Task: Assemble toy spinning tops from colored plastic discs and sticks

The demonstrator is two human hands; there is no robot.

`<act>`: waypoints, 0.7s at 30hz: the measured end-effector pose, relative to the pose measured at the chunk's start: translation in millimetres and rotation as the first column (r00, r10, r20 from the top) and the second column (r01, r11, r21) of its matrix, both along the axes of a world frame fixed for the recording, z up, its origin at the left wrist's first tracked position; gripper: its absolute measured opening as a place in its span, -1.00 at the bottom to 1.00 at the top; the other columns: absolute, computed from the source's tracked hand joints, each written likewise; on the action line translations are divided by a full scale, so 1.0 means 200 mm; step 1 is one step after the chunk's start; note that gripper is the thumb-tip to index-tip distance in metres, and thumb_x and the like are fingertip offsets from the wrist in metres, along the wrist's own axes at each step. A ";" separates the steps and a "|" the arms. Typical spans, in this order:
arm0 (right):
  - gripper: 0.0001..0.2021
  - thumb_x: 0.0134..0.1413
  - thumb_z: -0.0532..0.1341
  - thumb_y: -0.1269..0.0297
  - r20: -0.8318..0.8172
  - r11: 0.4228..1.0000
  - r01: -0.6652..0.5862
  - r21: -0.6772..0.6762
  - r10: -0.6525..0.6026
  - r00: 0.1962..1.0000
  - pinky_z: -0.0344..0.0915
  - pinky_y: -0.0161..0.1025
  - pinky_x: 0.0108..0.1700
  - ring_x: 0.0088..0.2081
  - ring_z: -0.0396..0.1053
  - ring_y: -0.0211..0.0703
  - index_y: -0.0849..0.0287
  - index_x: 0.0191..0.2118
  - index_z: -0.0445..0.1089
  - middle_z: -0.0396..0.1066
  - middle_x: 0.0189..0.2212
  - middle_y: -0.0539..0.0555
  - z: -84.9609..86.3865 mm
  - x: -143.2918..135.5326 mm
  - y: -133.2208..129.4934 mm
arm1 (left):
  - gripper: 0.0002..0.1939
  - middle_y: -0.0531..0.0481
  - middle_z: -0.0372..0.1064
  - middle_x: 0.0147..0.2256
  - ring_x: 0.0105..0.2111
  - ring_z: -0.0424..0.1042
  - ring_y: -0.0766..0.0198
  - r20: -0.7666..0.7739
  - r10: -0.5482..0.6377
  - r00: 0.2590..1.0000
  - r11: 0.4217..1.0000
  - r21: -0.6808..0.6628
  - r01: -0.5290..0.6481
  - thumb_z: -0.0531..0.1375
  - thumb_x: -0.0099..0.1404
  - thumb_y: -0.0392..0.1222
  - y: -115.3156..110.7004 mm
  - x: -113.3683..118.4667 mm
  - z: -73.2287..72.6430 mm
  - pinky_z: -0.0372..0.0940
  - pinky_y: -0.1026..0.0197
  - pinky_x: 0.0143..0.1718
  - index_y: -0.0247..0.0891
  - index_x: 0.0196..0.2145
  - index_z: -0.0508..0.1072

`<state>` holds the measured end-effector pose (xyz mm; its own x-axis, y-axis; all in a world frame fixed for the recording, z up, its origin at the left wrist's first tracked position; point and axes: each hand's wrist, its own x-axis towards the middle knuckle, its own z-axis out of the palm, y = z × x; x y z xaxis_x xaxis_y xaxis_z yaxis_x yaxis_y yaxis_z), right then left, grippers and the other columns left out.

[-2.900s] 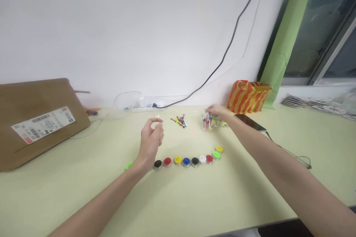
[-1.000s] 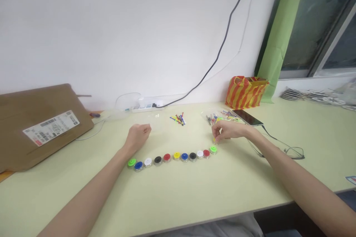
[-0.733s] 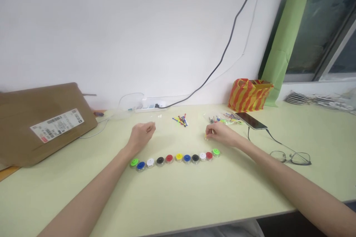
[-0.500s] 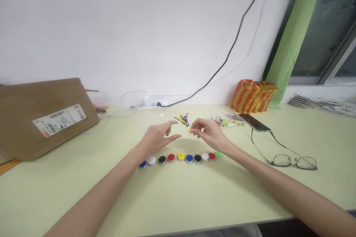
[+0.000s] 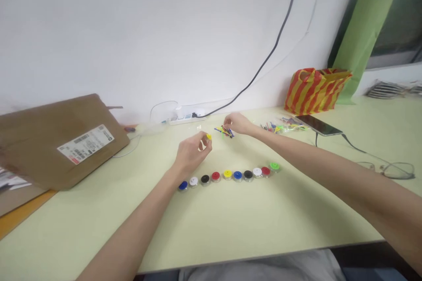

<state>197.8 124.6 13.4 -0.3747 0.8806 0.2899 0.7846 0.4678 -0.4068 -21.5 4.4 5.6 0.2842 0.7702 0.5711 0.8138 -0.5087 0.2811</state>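
Between the thumb and fingertips of my left hand (image 5: pixel 193 151) is a small round piece with a yellow cap (image 5: pixel 209 137), held above the table. My right hand (image 5: pixel 238 124) reaches farther back, fingers curled at the edge of a small pile of thin coloured plastic sticks (image 5: pixel 224 131). What its fingertips pinch, if anything, is too small to make out. Nearer me runs a curved row of several clear round pieces with coloured caps, among them a red one (image 5: pixel 216 176), a yellow one (image 5: pixel 227 174) and a green one (image 5: pixel 274 167).
A clear bag of more coloured sticks (image 5: pixel 285 125) lies beyond my right forearm, near a phone (image 5: pixel 319 125) and eyeglasses (image 5: pixel 398 170). Behind them stands a striped bag (image 5: pixel 316 92). A cardboard parcel (image 5: pixel 66 136) is at left; a power strip (image 5: pixel 186 116) sits by the wall.
The yellow-capped piece has passed from my right hand to my left, which has closed on it. My right hand has moved back to the stick pile. The view has turned and shifted slightly.
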 end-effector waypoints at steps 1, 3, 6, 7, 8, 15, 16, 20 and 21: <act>-0.89 0.14 0.29 0.35 0.025 1.000 0.030 -0.008 -0.029 0.999 0.32 -0.33 -0.17 -0.18 0.49 -0.13 0.27 -0.25 0.54 0.57 -0.21 0.18 -0.02 -0.01 0.05 | -0.90 0.11 0.46 -0.42 -0.45 0.42 0.32 -0.003 0.002 1.000 1.000 -0.003 -0.002 0.15 0.34 -0.13 0.00 0.00 0.00 0.19 0.28 -0.38 -0.18 -0.26 0.41; -0.88 0.09 0.32 0.32 0.050 0.997 0.073 -0.030 -0.071 0.996 0.32 -0.29 -0.16 -0.16 0.48 -0.08 0.26 -0.29 0.55 0.57 -0.21 0.20 -0.05 -0.03 0.13 | -0.90 0.10 0.45 -0.43 -0.45 0.41 0.32 -0.002 -0.001 1.000 1.000 -0.003 0.001 0.15 0.32 -0.13 0.00 0.00 0.00 0.19 0.29 -0.40 -0.18 -0.27 0.41; -0.84 0.03 0.37 0.26 0.107 0.992 0.123 -0.038 -0.118 0.987 0.33 -0.26 -0.13 -0.11 0.47 -0.03 0.23 -0.28 0.55 0.55 -0.15 0.21 -0.09 -0.07 0.18 | -0.89 0.10 0.44 -0.44 -0.46 0.41 0.32 -0.010 -0.023 1.000 1.000 0.009 0.023 0.15 0.32 -0.12 -0.01 0.02 0.00 0.20 0.29 -0.39 -0.19 -0.27 0.41; -0.83 0.01 0.38 0.26 0.127 0.991 0.130 -0.041 -0.124 0.984 0.34 -0.25 -0.12 -0.11 0.47 -0.02 0.22 -0.27 0.56 0.55 -0.13 0.21 -0.09 -0.09 0.19 | -0.89 0.11 0.44 -0.44 -0.46 0.41 0.32 -0.015 -0.029 0.999 1.000 0.010 0.029 0.15 0.32 -0.12 -0.01 0.02 0.00 0.20 0.29 -0.39 -0.19 -0.27 0.42; -0.82 -0.01 0.40 0.26 0.146 0.990 0.134 -0.046 -0.126 0.981 0.35 -0.25 -0.12 -0.11 0.48 -0.02 0.21 -0.26 0.56 0.55 -0.13 0.21 -0.10 -0.10 0.19 | -0.89 0.11 0.44 -0.44 -0.46 0.40 0.32 -0.018 -0.035 0.999 0.999 0.008 0.035 0.15 0.32 -0.12 -0.01 0.03 0.00 0.20 0.29 -0.39 -0.19 -0.28 0.42; -0.76 0.01 0.37 0.29 0.234 0.986 0.149 -0.074 -0.129 0.964 0.38 -0.26 -0.16 -0.17 0.51 -0.01 0.26 -0.18 0.56 0.57 -0.24 0.23 -0.10 -0.16 0.20 | -0.89 0.11 0.41 -0.46 -0.46 0.39 0.31 -0.018 -0.046 0.999 0.999 -0.009 0.046 0.14 0.31 -0.13 -0.02 0.04 0.00 0.20 0.27 -0.35 -0.19 -0.30 0.41; -0.76 0.00 0.36 0.30 0.240 0.985 0.157 -0.074 -0.135 0.961 0.38 -0.27 -0.17 -0.17 0.51 -0.01 0.26 -0.17 0.56 0.57 -0.24 0.24 -0.10 -0.16 0.20 | -0.89 0.11 0.42 -0.46 -0.46 0.39 0.31 -0.018 -0.041 0.999 0.999 -0.012 0.041 0.14 0.31 -0.13 -0.02 0.04 -0.01 0.20 0.26 -0.34 -0.19 -0.30 0.40; -0.75 0.01 0.33 0.34 0.254 0.982 0.172 -0.080 -0.147 0.956 0.39 -0.28 -0.19 -0.19 0.51 -0.02 0.28 -0.15 0.57 0.58 -0.26 0.25 -0.10 -0.16 0.21 | -0.89 0.10 0.44 -0.44 -0.46 0.40 0.30 -0.026 -0.039 0.999 0.999 -0.035 0.038 0.15 0.31 -0.12 -0.01 0.04 -0.01 0.20 0.25 -0.35 -0.19 -0.31 0.39; -0.76 0.01 0.32 0.35 0.255 0.981 0.174 -0.082 -0.148 0.955 0.39 -0.27 -0.19 -0.20 0.51 -0.02 0.28 -0.16 0.57 0.58 -0.26 0.25 -0.10 -0.16 0.21 | -0.89 0.10 0.44 -0.44 -0.46 0.40 0.30 -0.028 -0.042 0.999 0.998 -0.039 0.041 0.15 0.31 -0.11 -0.01 0.04 -0.01 0.20 0.25 -0.35 -0.19 -0.31 0.39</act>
